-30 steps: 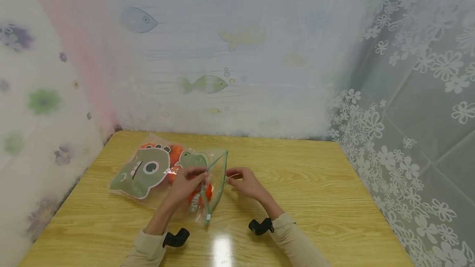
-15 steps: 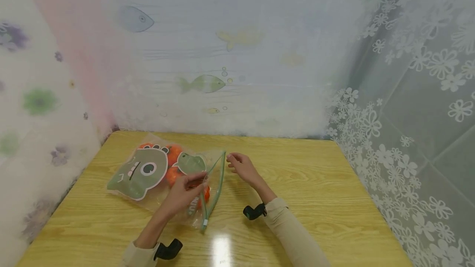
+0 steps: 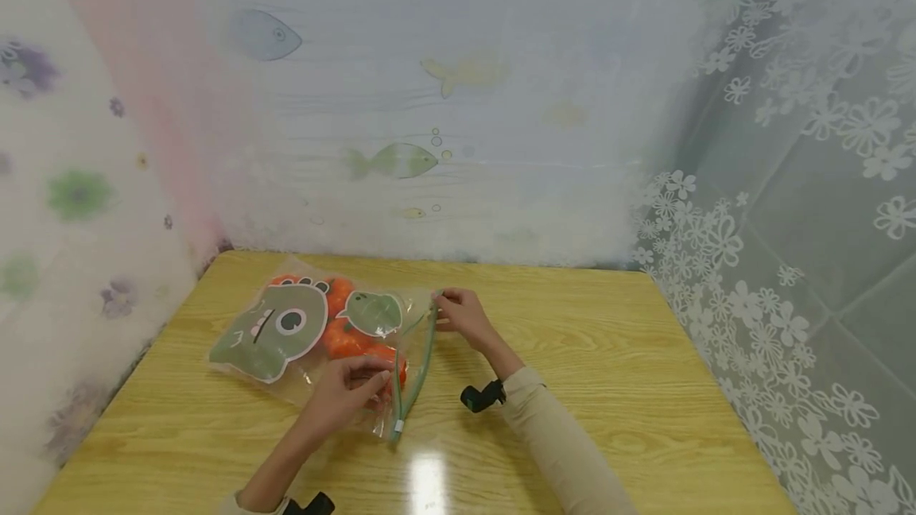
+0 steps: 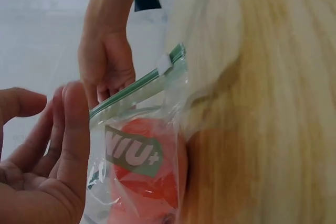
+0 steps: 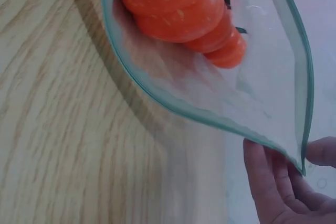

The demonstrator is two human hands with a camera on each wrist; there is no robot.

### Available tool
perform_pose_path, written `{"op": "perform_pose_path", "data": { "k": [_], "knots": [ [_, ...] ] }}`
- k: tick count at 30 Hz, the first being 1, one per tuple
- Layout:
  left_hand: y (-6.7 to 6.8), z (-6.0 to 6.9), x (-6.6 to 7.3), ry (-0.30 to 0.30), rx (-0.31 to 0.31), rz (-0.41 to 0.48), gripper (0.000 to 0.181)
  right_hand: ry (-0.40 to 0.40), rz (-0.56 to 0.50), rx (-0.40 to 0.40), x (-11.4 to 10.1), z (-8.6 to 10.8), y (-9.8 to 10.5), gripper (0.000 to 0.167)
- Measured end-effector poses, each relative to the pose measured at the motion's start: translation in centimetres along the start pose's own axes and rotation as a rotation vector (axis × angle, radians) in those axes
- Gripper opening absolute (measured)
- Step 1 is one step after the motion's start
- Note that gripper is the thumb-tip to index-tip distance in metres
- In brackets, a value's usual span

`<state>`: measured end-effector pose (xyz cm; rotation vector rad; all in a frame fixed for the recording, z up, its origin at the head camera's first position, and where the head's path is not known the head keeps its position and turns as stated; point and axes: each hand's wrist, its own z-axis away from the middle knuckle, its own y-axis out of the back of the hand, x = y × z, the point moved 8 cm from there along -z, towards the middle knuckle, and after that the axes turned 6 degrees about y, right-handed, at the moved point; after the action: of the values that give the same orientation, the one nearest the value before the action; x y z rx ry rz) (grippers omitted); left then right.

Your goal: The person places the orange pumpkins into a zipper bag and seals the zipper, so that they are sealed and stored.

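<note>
A clear slider zip bag (image 3: pixel 372 315) with green cartoon prints lies on the table, its mouth facing right. Inside are several orange-red, ribbed, pumpkin-like things (image 5: pixel 173 6), some with dark green stems. The green zip strip gapes in the right wrist view; its white slider (image 4: pixel 164 64) sits at the near end. My right hand (image 3: pixel 468 320) pinches the far corner of the mouth between thumb and fingers. Over the near side of the bag my left hand (image 3: pixel 343 392) hovers or rests, thumb apart from the fingers, nothing held between them. Whether it touches the plastic I cannot tell.
The wood-grain table (image 3: pixel 572 372) extends right of the bag and toward me. Behind it stands a wall covering (image 3: pixel 544 181) with fish prints. A flowered covering (image 3: pixel 751 300) borders the right side.
My right hand has moved up and away from me along the mouth to its far corner, which it now grips. The left hand has let go of the rim and drawn nearer to me.
</note>
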<state>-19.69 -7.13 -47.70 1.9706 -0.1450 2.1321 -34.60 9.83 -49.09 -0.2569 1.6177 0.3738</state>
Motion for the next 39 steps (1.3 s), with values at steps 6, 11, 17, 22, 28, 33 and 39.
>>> {"op": "perform_pose_path", "data": {
  "k": [6,11,17,22,28,33,39],
  "knots": [
    [-1.7,0.9,-2.3,0.129,-0.243,0.009,0.037,0.023,-0.021,-0.001,-0.3,-0.5,0.1,0.03],
    [-2.8,1.7,-4.0,0.204,-0.348,0.026,0.035,0.027,-0.045,-0.008,-0.2,-0.8,0.3,0.028],
    [-2.9,2.2,-5.3,0.28,-0.328,0.063,0.038,0.002,-0.056,0.005,0.2,-1.3,0.7,0.027],
    [-2.4,2.9,-6.3,0.358,-0.292,0.06,0.039,-0.012,-0.078,0.031,0.5,-1.7,1.1,0.026],
    [-2.2,3.6,-7.1,0.415,-0.23,0.141,0.036,-0.028,-0.099,0.045,0.9,-2.0,1.6,0.028],
    [-2.7,4.0,-7.2,0.427,-0.143,0.358,0.054,0.011,-0.136,0.017,0.5,-1.9,1.5,0.026],
    [-3.5,3.9,-7.2,0.399,-0.02,0.646,0.051,0.027,-0.124,0.009,0.0,-1.8,1.6,0.025]
  ]
}}
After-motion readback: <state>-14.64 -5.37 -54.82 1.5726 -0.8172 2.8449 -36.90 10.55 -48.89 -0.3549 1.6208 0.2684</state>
